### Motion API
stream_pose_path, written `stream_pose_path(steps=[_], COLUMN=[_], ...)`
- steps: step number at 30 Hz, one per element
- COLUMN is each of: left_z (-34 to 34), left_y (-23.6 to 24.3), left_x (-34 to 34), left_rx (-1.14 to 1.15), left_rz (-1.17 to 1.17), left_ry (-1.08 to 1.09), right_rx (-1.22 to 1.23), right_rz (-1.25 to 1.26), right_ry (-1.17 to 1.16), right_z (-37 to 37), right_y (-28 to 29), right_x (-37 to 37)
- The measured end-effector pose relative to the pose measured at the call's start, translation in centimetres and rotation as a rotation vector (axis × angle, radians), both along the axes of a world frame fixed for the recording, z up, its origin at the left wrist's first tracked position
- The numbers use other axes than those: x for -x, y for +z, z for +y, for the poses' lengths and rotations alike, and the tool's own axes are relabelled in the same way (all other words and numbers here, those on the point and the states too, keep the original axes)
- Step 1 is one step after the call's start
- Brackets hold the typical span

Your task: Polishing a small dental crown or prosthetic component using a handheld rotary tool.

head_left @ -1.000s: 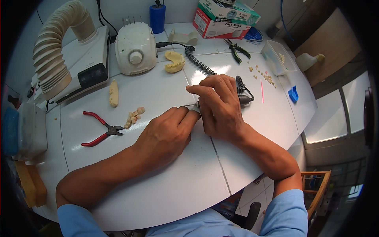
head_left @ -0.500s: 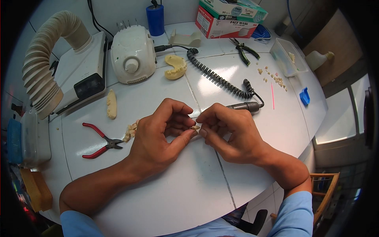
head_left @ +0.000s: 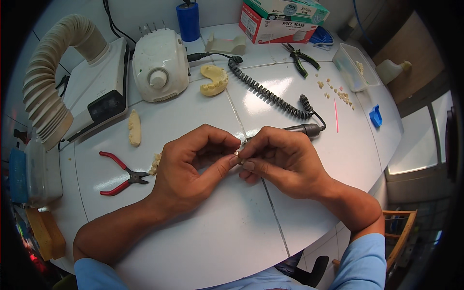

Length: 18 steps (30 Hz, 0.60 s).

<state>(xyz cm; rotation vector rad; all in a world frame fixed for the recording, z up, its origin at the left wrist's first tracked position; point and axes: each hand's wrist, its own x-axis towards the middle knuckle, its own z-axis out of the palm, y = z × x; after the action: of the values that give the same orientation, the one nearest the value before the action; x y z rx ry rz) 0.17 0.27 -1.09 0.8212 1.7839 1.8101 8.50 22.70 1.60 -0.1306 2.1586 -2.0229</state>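
A small cream, tooth-like piece is pinched at the fingertips where my two hands meet above the table's middle. My left hand has its thumb against it, the fingers curled behind. My right hand closes its thumb and forefinger on the same piece from the right. The fingertips cover most of it. Beside my left hand lie several cream tooth-like pieces, partly hidden, and red-handled cutting pliers. Just beyond my right hand rests a dark rotary handpiece on a coiled cord.
At the back stand a white control unit, a ribbed hose, a yellowish dental cast and mask boxes. Toward the right are black-green pliers, loose tooth pieces, a clear tub and a pink stick.
My right hand's thumb and forefinger have come in onto the small piece, and its lower fingers now show beneath. My left fingers have shifted slightly. The whole view has moved a little.
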Motion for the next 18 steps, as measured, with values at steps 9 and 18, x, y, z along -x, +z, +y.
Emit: stream_pose_path(steps=[9,18], left_z=[0.21,-0.03], left_y=[-0.11,0.37], left_x=[0.0,-0.01], left_rx=[0.013,0.031], left_rz=[0.074,0.156], left_ry=[-0.036,-0.03], right_rx=[0.129,0.137], right_rz=[-0.092,-0.119], right_ry=[-0.005,0.008], right_z=[0.24,0.1], right_y=[0.18,0.34], right_x=[0.18,0.16])
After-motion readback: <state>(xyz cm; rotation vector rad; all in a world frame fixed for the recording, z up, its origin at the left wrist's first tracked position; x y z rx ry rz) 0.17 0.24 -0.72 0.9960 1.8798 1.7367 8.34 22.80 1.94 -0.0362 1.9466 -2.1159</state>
